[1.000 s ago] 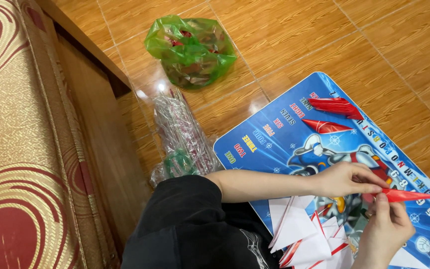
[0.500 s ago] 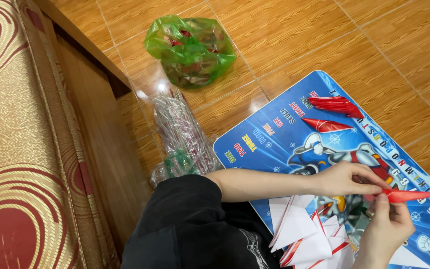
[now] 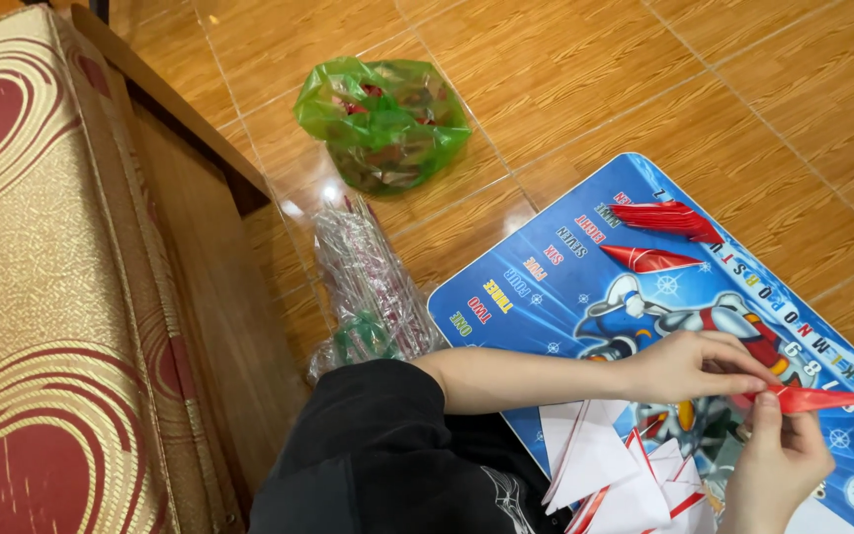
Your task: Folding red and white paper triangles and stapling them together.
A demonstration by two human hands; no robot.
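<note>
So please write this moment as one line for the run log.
left hand: pinches red paper cone | right hand: pinches same cone | blue mat: two finished cones, paper triangles

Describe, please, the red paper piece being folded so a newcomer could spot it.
Start at the blue picture board on the floor. At its near right edge, the left hand and right hand pinch a long red paper spike; two other red spikes lie untouched farther away.

Both hands, left hand (image 3: 689,368) and right hand (image 3: 778,465), are pinching a red folded paper cone (image 3: 817,399). White and red paper triangles (image 3: 610,475) are lying just beside the right hand.
</note>
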